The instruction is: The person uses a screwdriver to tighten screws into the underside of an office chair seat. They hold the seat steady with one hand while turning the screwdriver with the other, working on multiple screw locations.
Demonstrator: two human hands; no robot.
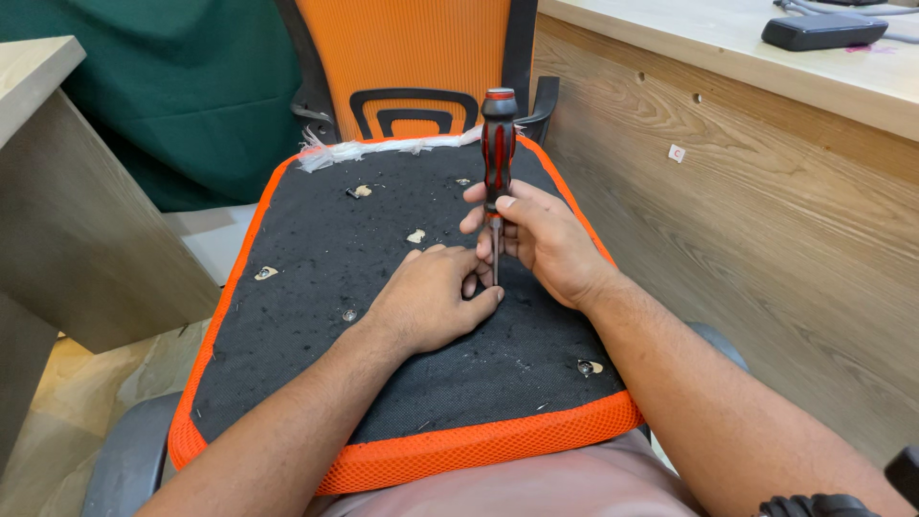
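- Red-and-black screwdriver (pixel 498 153) upright, tip down on black underside of orange-edged seat cushion (pixel 316 287).
- Right hand (pixel 541 239) closed around shaft just below handle.
- Left hand (pixel 431 297) flat on fabric, fingertips (pixel 486 295) curled beside tip, touching shaft.
- Torn screw holes (pixel 266 273) scattered on fabric.

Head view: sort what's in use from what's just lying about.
In use:
- screwdriver, upright, gripped by right hand
- left hand steadying its tip
- upturned seat cushion

Lying about:
- dark case on desk
- orange chair back
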